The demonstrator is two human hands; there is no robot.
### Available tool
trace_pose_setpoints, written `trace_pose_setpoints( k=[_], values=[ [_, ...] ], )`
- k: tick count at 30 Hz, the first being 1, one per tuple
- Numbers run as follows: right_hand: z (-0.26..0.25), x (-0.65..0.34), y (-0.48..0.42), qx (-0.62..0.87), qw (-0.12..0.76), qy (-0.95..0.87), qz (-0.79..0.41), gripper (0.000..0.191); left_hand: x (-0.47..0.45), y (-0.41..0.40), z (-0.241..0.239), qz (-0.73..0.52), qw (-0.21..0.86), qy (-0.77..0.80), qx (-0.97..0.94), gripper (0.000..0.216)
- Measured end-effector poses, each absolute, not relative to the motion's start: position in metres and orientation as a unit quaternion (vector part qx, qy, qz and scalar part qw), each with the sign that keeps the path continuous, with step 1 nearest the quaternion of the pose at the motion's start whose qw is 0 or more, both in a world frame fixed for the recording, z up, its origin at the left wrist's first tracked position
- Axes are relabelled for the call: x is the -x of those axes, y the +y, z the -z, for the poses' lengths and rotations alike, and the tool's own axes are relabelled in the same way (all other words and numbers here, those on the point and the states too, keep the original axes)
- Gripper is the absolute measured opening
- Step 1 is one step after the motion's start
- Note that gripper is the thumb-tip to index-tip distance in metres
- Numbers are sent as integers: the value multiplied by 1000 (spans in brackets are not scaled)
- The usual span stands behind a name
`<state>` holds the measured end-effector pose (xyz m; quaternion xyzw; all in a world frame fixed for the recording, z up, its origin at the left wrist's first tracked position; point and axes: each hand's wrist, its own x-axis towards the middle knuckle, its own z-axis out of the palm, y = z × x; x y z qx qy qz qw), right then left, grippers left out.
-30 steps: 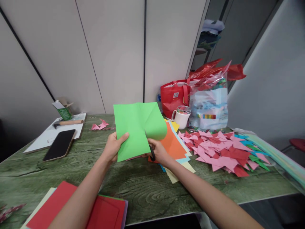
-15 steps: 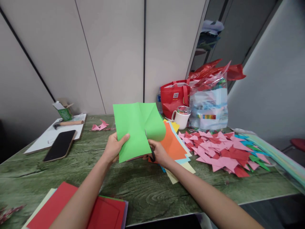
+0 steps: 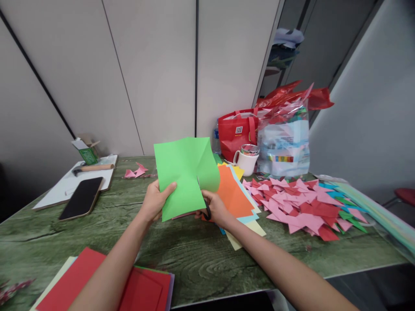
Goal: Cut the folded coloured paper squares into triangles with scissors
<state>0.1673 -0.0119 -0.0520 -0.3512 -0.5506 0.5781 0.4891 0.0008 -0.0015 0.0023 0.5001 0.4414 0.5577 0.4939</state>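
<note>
I hold a green sheet of paper (image 3: pixel 181 172) upright above the table. My left hand (image 3: pixel 157 199) pinches its lower left edge, thumb on the front. My right hand (image 3: pixel 214 207) grips black-handled scissors (image 3: pixel 205 207) whose blades run up into the sheet from its bottom edge, with the paper right of the cut curling forward. Under my hands lies a stack of orange, yellow and light-blue sheets (image 3: pixel 236 198).
A pile of pink, red, blue and green paper triangles (image 3: pixel 301 205) lies at the right. Behind it stand a white mug (image 3: pixel 246 162), a red bag (image 3: pixel 236 131) and a plastic bag (image 3: pixel 285 138). A phone (image 3: pixel 81 197), hammer (image 3: pixel 92 167) and small green box (image 3: pixel 86 151) sit left. Red sheets (image 3: pixel 97 280) lie near me.
The cut has run a little further up the green sheet, and the curled right flap has shifted slightly. My hands have stayed almost in place.
</note>
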Motion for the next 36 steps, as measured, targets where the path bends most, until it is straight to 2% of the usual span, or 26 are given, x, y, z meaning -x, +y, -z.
trace_pose_setpoints(
  k=[9, 18, 26, 36],
  values=[
    [49, -166, -14, 370, 490, -543, -572, 30, -1, -2, -4, -552, 505, 439, -498, 40],
    [51, -166, -14, 358, 489, -536, -587, 29, -1, -3, -5, -549, 517, 438, -490, 37],
    [52, -165, -9, 265, 539, -558, -572, 33, -1, -4, -6, -499, 545, 439, -511, 37],
    [55, -167, -10, 291, 506, -568, -580, 34, -1, -4, -9, -496, 560, 431, -505, 36]
  ],
)
